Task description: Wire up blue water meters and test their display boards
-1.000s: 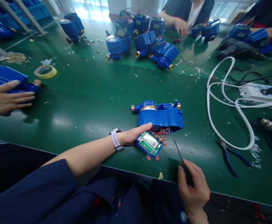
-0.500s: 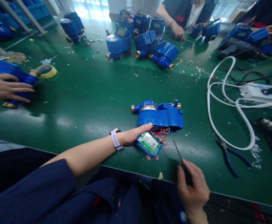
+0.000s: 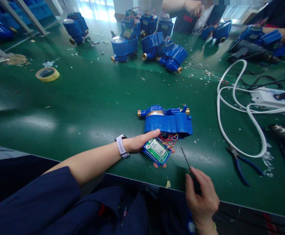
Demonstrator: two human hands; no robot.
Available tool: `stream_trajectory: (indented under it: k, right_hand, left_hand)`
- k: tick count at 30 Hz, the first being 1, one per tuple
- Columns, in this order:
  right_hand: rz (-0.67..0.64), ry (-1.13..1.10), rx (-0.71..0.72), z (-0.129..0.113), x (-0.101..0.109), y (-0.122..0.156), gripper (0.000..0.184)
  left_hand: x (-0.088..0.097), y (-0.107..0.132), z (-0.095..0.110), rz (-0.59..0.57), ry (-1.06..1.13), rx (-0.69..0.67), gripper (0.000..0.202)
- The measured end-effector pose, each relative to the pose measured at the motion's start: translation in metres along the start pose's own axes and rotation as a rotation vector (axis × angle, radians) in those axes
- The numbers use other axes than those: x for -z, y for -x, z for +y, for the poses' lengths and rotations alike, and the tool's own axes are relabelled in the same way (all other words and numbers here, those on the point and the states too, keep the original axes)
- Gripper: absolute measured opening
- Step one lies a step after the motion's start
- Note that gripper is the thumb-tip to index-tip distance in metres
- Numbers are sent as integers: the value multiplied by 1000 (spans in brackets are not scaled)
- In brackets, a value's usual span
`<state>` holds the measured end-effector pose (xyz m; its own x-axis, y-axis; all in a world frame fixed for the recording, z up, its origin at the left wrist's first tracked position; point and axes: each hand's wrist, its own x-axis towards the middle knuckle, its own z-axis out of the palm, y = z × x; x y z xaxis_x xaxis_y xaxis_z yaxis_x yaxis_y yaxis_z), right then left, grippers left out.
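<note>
My left hand (image 3: 138, 142) holds a green circuit board with a display (image 3: 157, 150), thumb on its upper edge and fingers beneath. Coloured wires (image 3: 173, 140) run from the board into a blue water meter (image 3: 168, 123), which lies just beyond it on the bench with brass ends at both sides. In my right hand (image 3: 203, 195) is a thin-shafted screwdriver (image 3: 185, 157), its tip pointing up and left toward the board but apart from it. The screwdriver's handle is mostly hidden in my fingers.
Several blue water meters (image 3: 125, 47) stand at the back. To the right lie a white cable (image 3: 219, 111), a power strip (image 3: 267, 96) and blue-handled pliers (image 3: 240, 169). A tape roll (image 3: 47, 75) lies at left. A co-worker's hand (image 3: 193, 7) shows at the back.
The hand and the blue meter at the far left are gone from view, uncovering the tape roll and a yellow-handled tool. The co-worker's hand at the back has risen. My hands barely move.
</note>
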<state>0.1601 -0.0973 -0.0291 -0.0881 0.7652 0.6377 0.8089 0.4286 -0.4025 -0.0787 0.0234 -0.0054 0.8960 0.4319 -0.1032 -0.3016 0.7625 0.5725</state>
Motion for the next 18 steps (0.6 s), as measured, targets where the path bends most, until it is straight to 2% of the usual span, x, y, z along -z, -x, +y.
stream_trajectory:
  k: [18]
  right_hand:
    - [7,5,11,0,0,0,25]
  left_hand:
    - [-3,0,1,22,-87,-20,68]
